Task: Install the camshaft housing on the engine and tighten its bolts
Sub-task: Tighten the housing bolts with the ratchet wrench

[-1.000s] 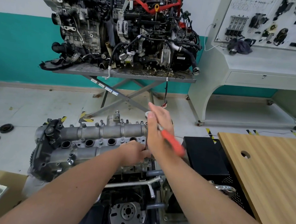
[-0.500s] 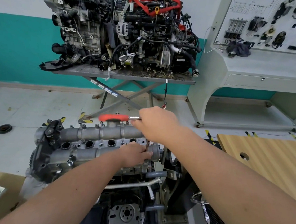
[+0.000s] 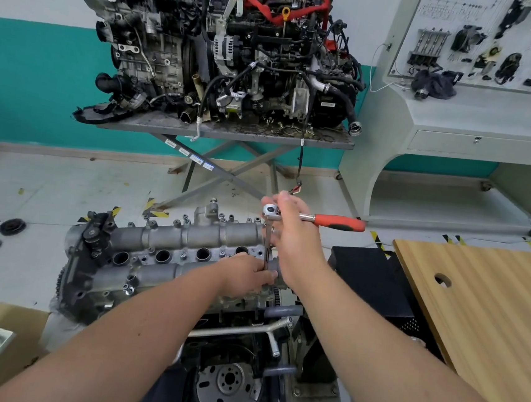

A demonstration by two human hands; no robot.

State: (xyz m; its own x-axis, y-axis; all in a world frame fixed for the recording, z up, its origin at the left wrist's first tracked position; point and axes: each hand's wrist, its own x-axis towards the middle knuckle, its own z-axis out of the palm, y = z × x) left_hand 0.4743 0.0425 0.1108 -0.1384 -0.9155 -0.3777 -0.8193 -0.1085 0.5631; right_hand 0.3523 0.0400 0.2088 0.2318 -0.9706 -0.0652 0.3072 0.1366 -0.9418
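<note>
Pale tiled floor, two dark discs lying on it, scissor stand carrying two engines

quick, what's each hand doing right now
Left hand: grips the lower end of the extension bar, at the camshaft housing.
Right hand: holds the ratchet near its head.

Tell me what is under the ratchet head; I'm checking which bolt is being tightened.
A long extension bar drops from the ratchet to the camshaft housing. The left hand grips its lower end, hiding socket and bolt. The right hand holds the ratchet's head.
</note>
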